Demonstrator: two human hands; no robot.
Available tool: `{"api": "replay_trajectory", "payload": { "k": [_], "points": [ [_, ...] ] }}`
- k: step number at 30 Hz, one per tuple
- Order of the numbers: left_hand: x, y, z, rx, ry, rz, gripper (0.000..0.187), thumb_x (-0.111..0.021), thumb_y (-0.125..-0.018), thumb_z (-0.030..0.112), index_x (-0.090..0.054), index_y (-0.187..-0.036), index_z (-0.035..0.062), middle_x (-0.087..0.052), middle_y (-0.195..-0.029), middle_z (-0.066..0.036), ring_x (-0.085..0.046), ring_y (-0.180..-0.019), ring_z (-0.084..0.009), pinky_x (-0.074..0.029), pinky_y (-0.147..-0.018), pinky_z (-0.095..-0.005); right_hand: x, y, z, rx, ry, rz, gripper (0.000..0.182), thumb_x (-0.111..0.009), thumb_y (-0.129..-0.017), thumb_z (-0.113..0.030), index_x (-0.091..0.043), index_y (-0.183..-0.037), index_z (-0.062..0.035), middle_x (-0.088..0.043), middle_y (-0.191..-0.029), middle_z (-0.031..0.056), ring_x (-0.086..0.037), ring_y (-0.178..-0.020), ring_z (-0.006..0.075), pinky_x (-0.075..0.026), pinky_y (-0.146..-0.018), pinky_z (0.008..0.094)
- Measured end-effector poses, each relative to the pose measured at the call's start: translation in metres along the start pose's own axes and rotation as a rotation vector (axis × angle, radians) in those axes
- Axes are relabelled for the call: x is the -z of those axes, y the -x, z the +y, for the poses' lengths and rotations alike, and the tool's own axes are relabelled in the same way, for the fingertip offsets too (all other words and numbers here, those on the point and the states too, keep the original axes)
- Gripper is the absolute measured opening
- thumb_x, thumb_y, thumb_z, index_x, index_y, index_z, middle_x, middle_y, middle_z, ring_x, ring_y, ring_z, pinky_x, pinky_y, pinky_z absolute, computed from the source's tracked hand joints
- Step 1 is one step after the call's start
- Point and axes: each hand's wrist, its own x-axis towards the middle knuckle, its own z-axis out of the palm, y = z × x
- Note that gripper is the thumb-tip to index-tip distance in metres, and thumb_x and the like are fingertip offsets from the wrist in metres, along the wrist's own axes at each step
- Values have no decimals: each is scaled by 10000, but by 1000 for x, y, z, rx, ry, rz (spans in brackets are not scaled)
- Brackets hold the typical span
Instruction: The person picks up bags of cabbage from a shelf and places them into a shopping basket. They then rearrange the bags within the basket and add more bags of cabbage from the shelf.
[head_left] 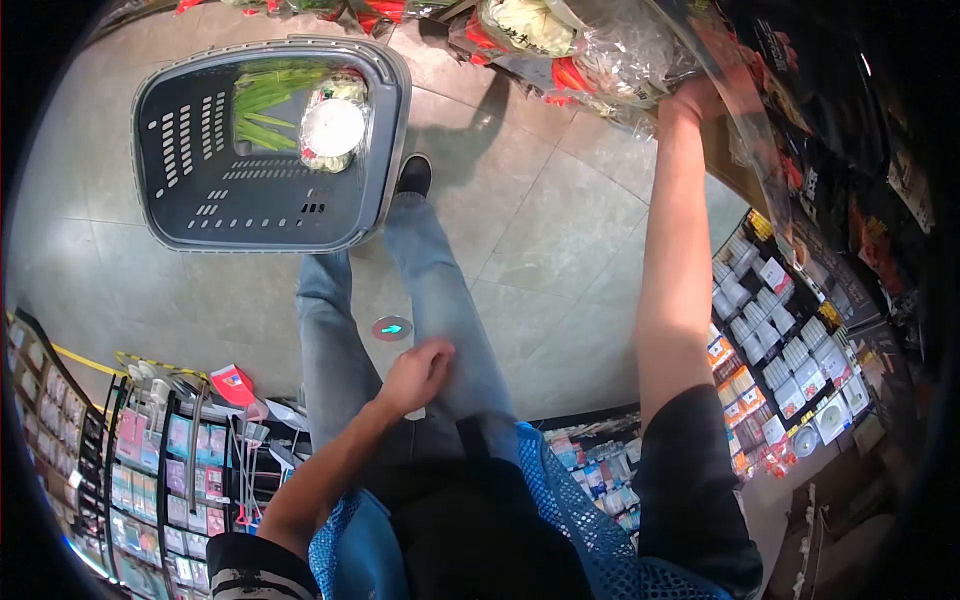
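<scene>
My left hand point(418, 377) hangs over my thighs, its fingers curled together; whether anything small is inside them does not show. My right arm reaches up to the produce shelf at the top right. There my right hand point(697, 98) is beside a clear plastic bag of vegetables point(615, 70) with red printing, and its fingers are largely hidden by plastic. A grey shopping basket point(150, 215) stands in front of my legs. Inside it lie long green vegetables point(270, 105) and a wrapped pack point(333, 128) with a round white top.
More bagged vegetables point(528, 25) line the shelf at the top. Racks of packaged goods stand at the lower left point(135, 480) and right point(765, 330). A red dustpan point(233, 385) is at the lower left. The tiled floor point(540, 270) carries a round arrow sticker point(391, 328).
</scene>
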Motion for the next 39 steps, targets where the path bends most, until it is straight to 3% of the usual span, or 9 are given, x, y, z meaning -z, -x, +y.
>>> {"api": "replay_trajectory", "payload": {
  "k": [3, 7, 9, 13, 21, 28, 33, 37, 39],
  "points": [
    [18, -36, 9, -146, 33, 67, 280, -587, -870, 11, -560, -1147, 32, -631, -1063, -177, -645, -965, -376, -524, -757, -420, -9, 33, -18, -93, -71, -7, 344, -508, -971, -236, -653, -1163, 10, -643, -1226, 107, -594, -1119, 199, -464, -986, 352],
    [58, -119, 66, -230, -72, 102, 485, -600, -860, 37, -445, -1320, 35, -566, -1245, -170, -646, -1012, -333, -520, -844, -392, -5, 73, -60, -602, -185, 145, 456, -431, -1029, -362, -504, -1380, -80, -521, -1411, 69, -456, -1308, 201, -345, -1095, 394],
    [72, -172, 88, -283, 48, 108, 563, -648, -879, 73, -386, -1376, 54, -539, -1233, -118, -594, -1096, -222, -516, -863, -358, 16, 92, -36, -499, -217, 80, 526, -377, -1028, -433, -440, -1431, -101, -482, -1443, 94, -444, -1318, 252, -315, -1122, 457],
    [104, -268, 150, 28, 516, 161, 716, -649, -895, 235, -276, -1475, 43, -375, -1475, -145, -445, -1314, -255, -390, -1069, -396, -10, 127, -44, -950, -253, 177, 672, -273, -1004, -558, -285, -1520, -127, -315, -1551, 126, -338, -1389, 357, -230, -1153, 607],
    [133, -313, 193, -156, 995, -104, 689, -566, -906, 148, -242, -1508, 66, -324, -1530, -129, -298, -1431, -270, -313, -1138, -474, -31, 114, -35, -880, -647, 68, 752, -206, -965, -604, -199, -1554, -136, -172, -1611, 133, -152, -1471, 411, -186, -1151, 664],
    [175, -242, 143, -218, 883, 100, 467, -535, -948, 166, -455, -1373, -10, -622, -1232, -171, -621, -1112, -241, -466, -977, -346, -17, 137, -32, -926, -721, 166, 836, -356, -967, -583, -78, -1546, -48, -84, -1606, 171, -154, -1463, 418, -195, -1173, 622],
    [221, -201, 16, -8, 563, 618, 225, -569, -916, 71, -624, -1120, -4, -649, -924, -49, -597, -823, -116, -492, -763, -269, -1, 168, -29, -1036, -583, 350, 849, -508, -974, -483, -46, -1505, -9, -31, -1574, 209, -226, -1422, 453, -279, -1147, 615],
    [248, -229, -126, 248, -131, 543, 462, -606, -870, 113, -523, -1323, 86, -670, -962, -115, -653, -932, -252, -511, -862, -362, -4, 241, -39, -1121, -280, 68, 605, -523, -989, -397, -322, -1427, -31, -444, -1403, 218, -527, -1219, 357, -421, -1042, 480],
    [253, -250, -145, 121, -444, 590, 618, -626, -836, 129, -418, -1418, 124, -670, -1019, -173, -646, -993, -338, -496, -922, -411, -8, 289, -50, -1198, -152, -178, 526, -525, -983, -379, -440, -1380, -45, -569, -1307, 191, -607, -1107, 295, -453, -975, 407]
  ]
}}
